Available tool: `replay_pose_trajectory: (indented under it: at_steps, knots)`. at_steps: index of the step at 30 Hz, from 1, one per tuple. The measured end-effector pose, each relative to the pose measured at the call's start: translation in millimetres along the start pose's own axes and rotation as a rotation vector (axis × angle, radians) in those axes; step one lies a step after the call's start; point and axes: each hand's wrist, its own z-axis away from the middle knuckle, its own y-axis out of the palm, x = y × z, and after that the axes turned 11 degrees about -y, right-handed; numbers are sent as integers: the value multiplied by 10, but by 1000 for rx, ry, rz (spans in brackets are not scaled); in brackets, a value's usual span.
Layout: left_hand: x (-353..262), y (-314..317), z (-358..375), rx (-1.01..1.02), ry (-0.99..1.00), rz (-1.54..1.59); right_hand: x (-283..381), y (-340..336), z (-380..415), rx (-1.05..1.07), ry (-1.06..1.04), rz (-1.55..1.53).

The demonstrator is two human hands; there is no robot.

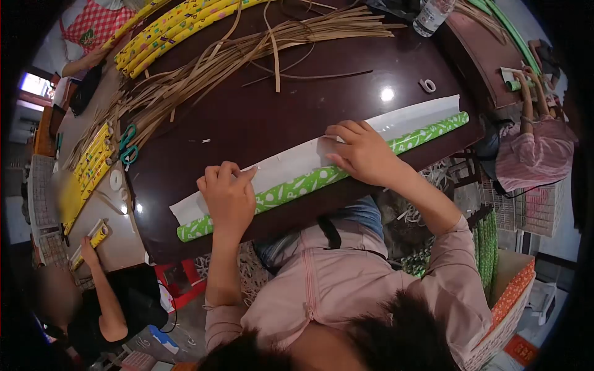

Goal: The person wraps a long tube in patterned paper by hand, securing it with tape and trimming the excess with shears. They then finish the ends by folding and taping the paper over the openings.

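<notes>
A green printed sheet with a white back [278, 162] lies lengthwise along the near edge of the dark table, its front part rolled into a long green tube [309, 181]. Toward the left end, my left hand [229, 195] rests over the roll, fingers curled onto the white back and the thumb pointing right. Right of the middle, my right hand [362, 151] bends its fingers over the sheet's far edge, with the thumb by the tube. Both palms hide parts of the roll, and whatever lies under the fingertips cannot be seen.
Brown flat strips [247, 52] and yellow patterned tubes [179, 31] lie across the table's far side. Teal scissors [128, 145] are at left, a white tape roll [427, 85] and a water bottle [433, 17] at right. Co-workers sit at both sides, one in black [117, 309].
</notes>
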Motion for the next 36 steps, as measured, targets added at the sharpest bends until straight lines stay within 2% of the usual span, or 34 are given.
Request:
replay_pose_trajectory:
  at_steps: [5,8,11,13,14,16,17,19,21,22,23,25,26,28,29,32,34,36]
  knots:
    - [18,48,45,-15,-80,5,35,-33,-12,34,59,27]
    - [57,97,50,-29,-122,107,99,-80,-143,3,5,68]
    - [114,114,44,-55,-135,177,382,11,-512,-37,-172,-117]
    - [147,89,48,59,-296,317,521,265,-750,125,-331,-279]
    - [133,54,23,53,-309,300,588,420,-860,182,-415,-215]
    - [92,-40,-55,87,-645,846,658,618,-1001,187,-508,-158]
    - [165,-38,-77,57,-635,1019,709,724,-1106,199,-589,-86]
    - [189,-119,-98,-78,-574,1278,704,803,-1130,146,-658,-141]
    - [122,-486,24,-163,-497,1052,682,782,-1135,191,-618,-130]
    - [202,-571,125,-196,-491,843,683,771,-1157,183,-646,-140]
    - [305,-641,212,-214,-508,828,695,761,-1153,154,-626,-152]
    - [509,-741,414,-160,-270,233,695,784,-1133,121,-615,-153]
    - [610,-708,569,-17,-250,245,701,776,-1136,119,-625,-157]
    - [654,-600,755,73,-154,137,726,725,-1156,125,-626,-102]
    - [654,-531,819,130,-218,137,741,718,-1155,125,-632,-101]
    - [683,-395,885,46,-183,149,799,655,-1208,73,-673,57]
    - [734,-330,909,7,-148,127,871,567,-1493,31,-587,-155]
    - [748,-328,906,-21,-108,101,957,780,-1829,-136,-474,-232]
